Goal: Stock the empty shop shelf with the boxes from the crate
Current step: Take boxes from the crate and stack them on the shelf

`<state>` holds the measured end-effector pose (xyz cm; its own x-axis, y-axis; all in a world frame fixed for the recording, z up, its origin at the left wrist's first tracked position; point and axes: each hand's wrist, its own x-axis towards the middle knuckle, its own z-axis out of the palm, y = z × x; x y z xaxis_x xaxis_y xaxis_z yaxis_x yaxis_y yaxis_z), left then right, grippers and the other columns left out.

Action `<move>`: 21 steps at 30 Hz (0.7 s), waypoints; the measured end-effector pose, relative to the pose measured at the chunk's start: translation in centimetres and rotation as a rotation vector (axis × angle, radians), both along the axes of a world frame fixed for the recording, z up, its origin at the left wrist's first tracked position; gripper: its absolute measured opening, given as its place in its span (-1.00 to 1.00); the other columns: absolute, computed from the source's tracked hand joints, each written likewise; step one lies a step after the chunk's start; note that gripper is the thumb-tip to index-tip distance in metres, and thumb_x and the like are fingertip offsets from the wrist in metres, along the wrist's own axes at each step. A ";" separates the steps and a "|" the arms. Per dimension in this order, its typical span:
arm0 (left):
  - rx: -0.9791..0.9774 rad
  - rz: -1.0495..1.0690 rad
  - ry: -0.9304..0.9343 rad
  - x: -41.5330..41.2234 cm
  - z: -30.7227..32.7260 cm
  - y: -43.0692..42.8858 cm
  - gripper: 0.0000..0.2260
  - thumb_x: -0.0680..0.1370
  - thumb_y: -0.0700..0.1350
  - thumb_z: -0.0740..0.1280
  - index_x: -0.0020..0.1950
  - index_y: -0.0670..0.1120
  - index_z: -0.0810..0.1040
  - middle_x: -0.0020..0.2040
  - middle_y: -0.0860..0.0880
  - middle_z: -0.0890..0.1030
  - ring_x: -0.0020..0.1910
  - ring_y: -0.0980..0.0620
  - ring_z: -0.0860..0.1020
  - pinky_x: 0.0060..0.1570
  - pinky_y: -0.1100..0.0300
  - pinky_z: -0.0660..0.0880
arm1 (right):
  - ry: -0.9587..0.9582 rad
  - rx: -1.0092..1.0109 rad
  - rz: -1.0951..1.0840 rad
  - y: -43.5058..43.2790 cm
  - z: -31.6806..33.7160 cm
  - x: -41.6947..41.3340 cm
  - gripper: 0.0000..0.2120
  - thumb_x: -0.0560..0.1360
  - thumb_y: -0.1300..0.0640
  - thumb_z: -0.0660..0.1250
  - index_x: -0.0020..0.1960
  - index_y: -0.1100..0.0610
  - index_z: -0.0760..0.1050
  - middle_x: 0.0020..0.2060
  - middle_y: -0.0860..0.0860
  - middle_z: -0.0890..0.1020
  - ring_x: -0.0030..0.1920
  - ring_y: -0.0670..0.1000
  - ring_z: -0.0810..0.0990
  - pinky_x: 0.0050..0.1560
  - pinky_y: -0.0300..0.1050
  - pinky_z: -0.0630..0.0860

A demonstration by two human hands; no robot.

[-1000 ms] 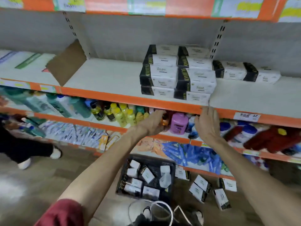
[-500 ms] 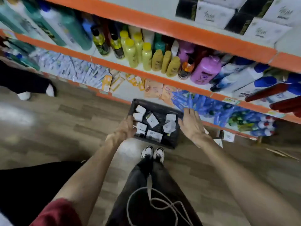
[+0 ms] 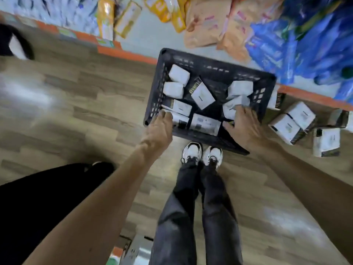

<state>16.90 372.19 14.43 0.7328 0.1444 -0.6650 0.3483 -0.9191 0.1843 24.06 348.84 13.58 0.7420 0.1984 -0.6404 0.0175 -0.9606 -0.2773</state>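
Since both hands dropped from the shelf, the right hand (image 3: 246, 129) spreads its fingers (image 3: 246, 114) over a box (image 3: 229, 109) in the crate (image 3: 210, 66). I cannot tell the left hand's (image 3: 158, 131) grip. Another pickup looks to be starting.

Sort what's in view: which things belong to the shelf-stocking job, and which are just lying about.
Job: black crate; white boxes inside it; left hand and right hand at the crate; probably the matching boxes on the floor beside it.

Lying about: orange packets, blue packets and yellow packets on the bottom shelf; white trainers.
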 end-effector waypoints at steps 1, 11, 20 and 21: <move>0.028 -0.014 -0.015 0.6 -3.1 0.3 -0.63 0.60 -0.23 0.13 0.42 -0.16 0.30 0.45 -0.16 0.29 0.41 -0.17 0.30 0.37 0.01 0.28 | 0.005 0.017 0.006 0.5 -2.9 0.1 -0.49 0.56 0.01 0.30 0.38 0.24 0.26 0.25 0.22 0.40 0.31 0.24 0.33 0.23 0.09 0.36; 0.225 -0.184 -0.107 7.5 -22.9 2.3 -0.51 0.53 -0.26 0.25 0.43 -0.20 0.18 0.34 -0.17 0.28 0.29 -0.17 0.32 0.27 0.03 0.37 | -0.026 0.102 0.091 5.2 -22.2 2.3 -0.44 0.50 0.02 0.34 0.37 0.25 0.23 0.28 0.22 0.37 0.29 0.24 0.34 0.22 0.08 0.34; 0.397 -0.310 -0.104 11.7 -29.7 4.0 -0.31 0.53 -0.19 0.31 0.54 -0.17 -0.02 0.50 -0.13 0.16 0.47 -0.13 0.17 0.37 -0.05 0.25 | -0.222 0.294 0.136 16.5 -30.0 13.0 -0.37 0.46 0.10 0.42 0.42 0.17 0.20 0.35 0.17 0.35 0.34 0.19 0.35 0.24 0.01 0.35; 0.400 -0.292 -0.121 11.7 -29.9 3.8 -0.34 0.52 -0.23 0.32 0.52 -0.14 0.03 0.48 -0.11 0.19 0.46 -0.11 0.19 0.35 -0.04 0.27 | -0.198 0.286 0.168 17.0 -30.5 13.5 -0.37 0.46 0.07 0.43 0.41 0.18 0.23 0.35 0.17 0.37 0.34 0.18 0.36 0.23 0.01 0.36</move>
